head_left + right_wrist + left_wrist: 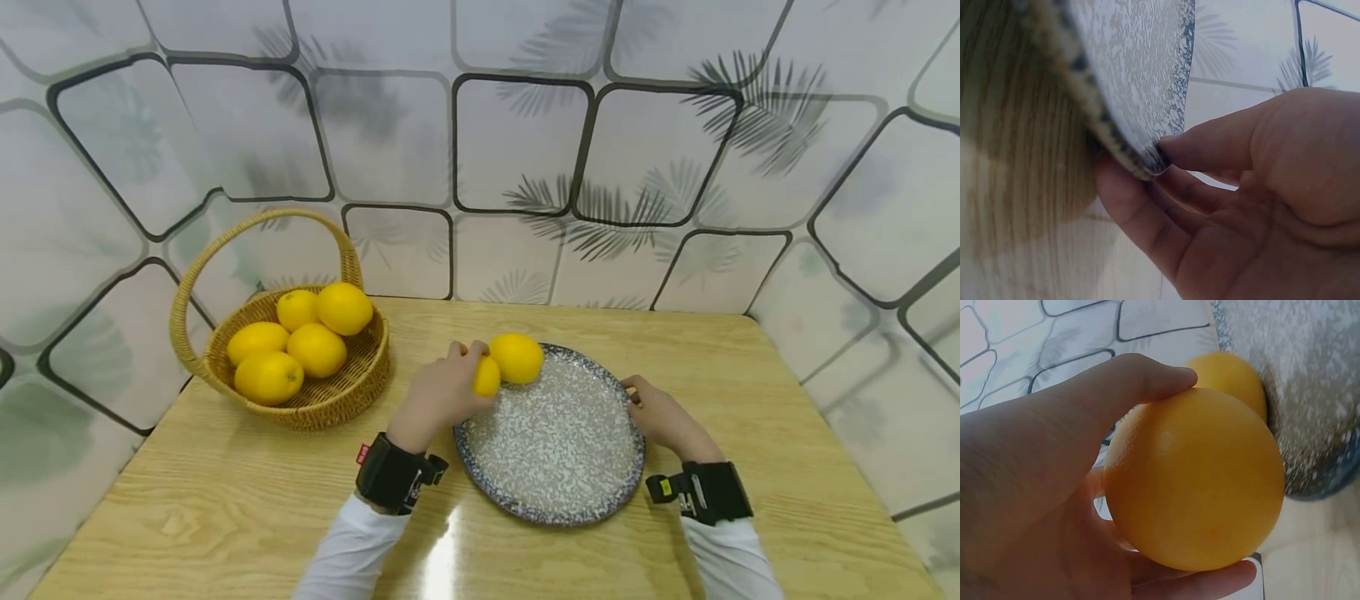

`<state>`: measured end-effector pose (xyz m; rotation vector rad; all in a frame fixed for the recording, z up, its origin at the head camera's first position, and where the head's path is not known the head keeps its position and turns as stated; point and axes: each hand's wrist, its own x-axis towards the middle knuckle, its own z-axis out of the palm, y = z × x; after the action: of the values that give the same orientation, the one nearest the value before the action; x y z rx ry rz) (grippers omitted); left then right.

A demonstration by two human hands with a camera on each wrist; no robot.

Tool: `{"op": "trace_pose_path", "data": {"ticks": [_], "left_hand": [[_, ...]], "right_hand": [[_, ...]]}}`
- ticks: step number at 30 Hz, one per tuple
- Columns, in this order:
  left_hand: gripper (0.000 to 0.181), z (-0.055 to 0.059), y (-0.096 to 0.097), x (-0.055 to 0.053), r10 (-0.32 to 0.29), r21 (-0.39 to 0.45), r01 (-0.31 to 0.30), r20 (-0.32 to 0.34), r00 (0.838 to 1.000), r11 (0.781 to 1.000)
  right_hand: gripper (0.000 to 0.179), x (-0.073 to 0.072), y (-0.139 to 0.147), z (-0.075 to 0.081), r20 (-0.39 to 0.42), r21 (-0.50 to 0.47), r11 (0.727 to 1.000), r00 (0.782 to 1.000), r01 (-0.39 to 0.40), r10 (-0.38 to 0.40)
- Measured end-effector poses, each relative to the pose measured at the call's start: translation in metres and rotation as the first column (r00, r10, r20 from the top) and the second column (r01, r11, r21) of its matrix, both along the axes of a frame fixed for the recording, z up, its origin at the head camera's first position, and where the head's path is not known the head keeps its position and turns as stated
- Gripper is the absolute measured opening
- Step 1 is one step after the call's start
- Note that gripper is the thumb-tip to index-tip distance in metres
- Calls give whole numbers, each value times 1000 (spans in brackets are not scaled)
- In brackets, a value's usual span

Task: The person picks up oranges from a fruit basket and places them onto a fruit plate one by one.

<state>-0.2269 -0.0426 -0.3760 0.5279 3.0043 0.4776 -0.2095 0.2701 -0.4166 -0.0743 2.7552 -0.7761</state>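
Note:
My left hand (pixel 444 393) grips a yellow lemon (pixel 1197 481) over the left part of a round speckled grey plate (pixel 562 450) with a dark blue rim. In the left wrist view the thumb lies across the fruit's top and the fingers curl beneath it. Another lemon (pixel 517 358) sits at the plate's far left edge, right beside the held one. My right hand (pixel 667 421) pinches the plate's right rim, thumb (pixel 1207 144) on the upper side and fingers under the edge, as the right wrist view shows.
A wicker basket (pixel 360 398) with a tall arched handle stands on the left, holding several lemons (pixel 317 350). Everything rests on a light wooden table (pixel 787 467). Patterned wall covering (pixel 517 258) encloses the table at the back and on both sides.

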Motion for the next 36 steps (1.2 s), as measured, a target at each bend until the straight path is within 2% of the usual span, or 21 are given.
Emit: {"op": "trace_pose_path", "data": {"ticks": [5, 13, 20, 30, 36], "left_hand": [[69, -4, 4, 0, -25, -16, 25, -11, 1000, 1000], [68, -5, 6, -1, -16, -31, 15, -6, 1000, 999], [67, -8, 8, 0, -52, -28, 53, 8, 999, 998], [68, -15, 12, 0, -60, -82, 59, -8, 998, 995], [75, -15, 13, 1, -45, -106, 43, -10, 999, 993]], "right_hand": [[44, -1, 0, 0, -2, -6, 1000, 1000, -6, 6], [45, -3, 2, -1, -1, -25, 1000, 1000, -11, 11], [44, -3, 2, -3, 6, -14, 1000, 1000, -10, 10], [43, -2, 0, -3, -4, -18, 1000, 1000, -8, 8], [43, -3, 0, -4, -6, -8, 1000, 1000, -5, 5]]}}
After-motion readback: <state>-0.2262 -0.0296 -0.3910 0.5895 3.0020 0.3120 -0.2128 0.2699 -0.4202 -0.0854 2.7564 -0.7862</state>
